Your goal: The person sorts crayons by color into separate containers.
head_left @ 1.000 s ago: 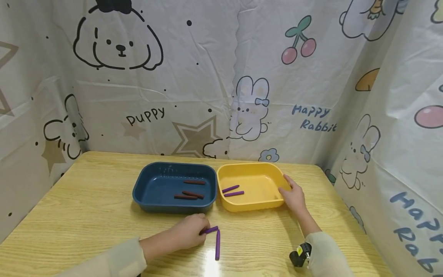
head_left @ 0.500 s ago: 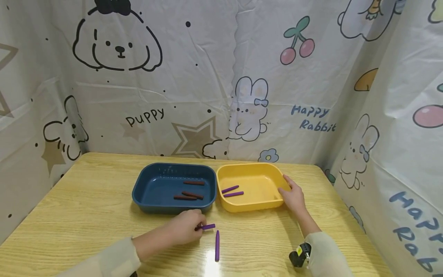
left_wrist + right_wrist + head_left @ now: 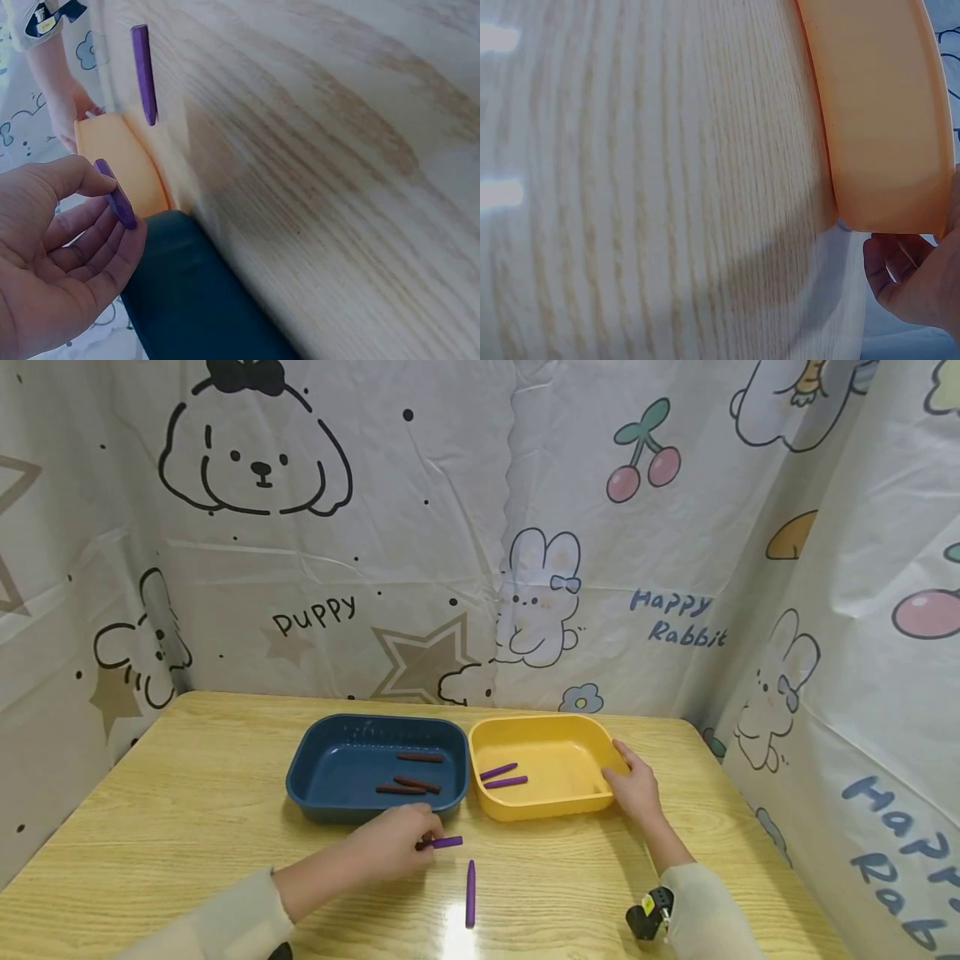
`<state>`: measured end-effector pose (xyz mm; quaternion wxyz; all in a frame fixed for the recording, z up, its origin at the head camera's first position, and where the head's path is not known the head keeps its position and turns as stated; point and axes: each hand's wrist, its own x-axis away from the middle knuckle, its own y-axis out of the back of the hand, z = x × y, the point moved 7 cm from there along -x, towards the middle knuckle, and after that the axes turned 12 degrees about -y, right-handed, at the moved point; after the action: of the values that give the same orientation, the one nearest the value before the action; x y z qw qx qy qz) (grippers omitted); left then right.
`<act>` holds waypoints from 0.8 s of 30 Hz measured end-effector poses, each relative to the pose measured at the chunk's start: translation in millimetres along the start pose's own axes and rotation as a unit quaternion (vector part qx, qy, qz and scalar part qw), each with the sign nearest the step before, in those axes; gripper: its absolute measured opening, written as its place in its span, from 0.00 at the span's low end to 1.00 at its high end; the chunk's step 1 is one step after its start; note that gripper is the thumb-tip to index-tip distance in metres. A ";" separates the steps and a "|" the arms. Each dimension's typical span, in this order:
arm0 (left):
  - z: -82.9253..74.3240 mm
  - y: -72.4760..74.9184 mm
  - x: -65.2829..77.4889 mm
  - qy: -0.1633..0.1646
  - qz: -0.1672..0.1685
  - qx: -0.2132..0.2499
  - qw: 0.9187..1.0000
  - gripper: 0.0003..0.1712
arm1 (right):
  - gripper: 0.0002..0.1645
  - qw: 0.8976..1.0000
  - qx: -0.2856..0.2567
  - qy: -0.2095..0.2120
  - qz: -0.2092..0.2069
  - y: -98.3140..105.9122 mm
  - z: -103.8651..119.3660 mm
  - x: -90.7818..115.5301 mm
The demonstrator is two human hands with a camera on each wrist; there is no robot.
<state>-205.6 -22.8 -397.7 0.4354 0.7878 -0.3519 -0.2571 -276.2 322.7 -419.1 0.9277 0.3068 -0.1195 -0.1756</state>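
Note:
My left hand [image 3: 397, 843] pinches a purple crayon [image 3: 116, 196] between thumb and fingertips, just in front of the blue bin. One end of that crayon sticks out to the right in the head view. A second purple crayon [image 3: 470, 893] lies on the table to the right of this hand, pointing away from me. My right hand [image 3: 636, 785] grips the right end of the yellow bin [image 3: 547, 810], thumb over the rim and fingers outside. Inside that bin, two purple crayons [image 3: 506, 782] lie at the left end.
The dark blue bin [image 3: 330, 814] stands directly left of the yellow one, holding several brown crayons [image 3: 420, 757]. Both stand on a wooden table [image 3: 187, 793]. A printed curtain [image 3: 420, 552] rises behind the table and along its sides.
My left hand has drawn left and slightly away from me with the crayon, parting it from the one lying on the table. The right hand has stayed on the yellow bin.

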 end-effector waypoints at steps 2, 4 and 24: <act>0.8 1.6 0.0 0.007 0.001 0.002 1.000 0.05 | 0.36 1.000 -0.001 -0.004 0.001 -0.1 0.2 -0.1; 1.0 4.1 0.2 0.011 0.001 0.005 1.000 0.05 | 0.36 1.000 -0.004 -0.011 0.010 -1.2 -0.6 -1.1; -4.4 39.4 1.3 0.009 -0.041 -0.021 0.999 0.05 | 0.36 1.000 0.001 -0.025 0.014 -1.9 -2.2 -1.8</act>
<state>-214.7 -36.3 -361.5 0.4439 0.7944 -0.3101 -0.2751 -277.6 323.1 -422.2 0.9266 0.3011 -0.1471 -0.1704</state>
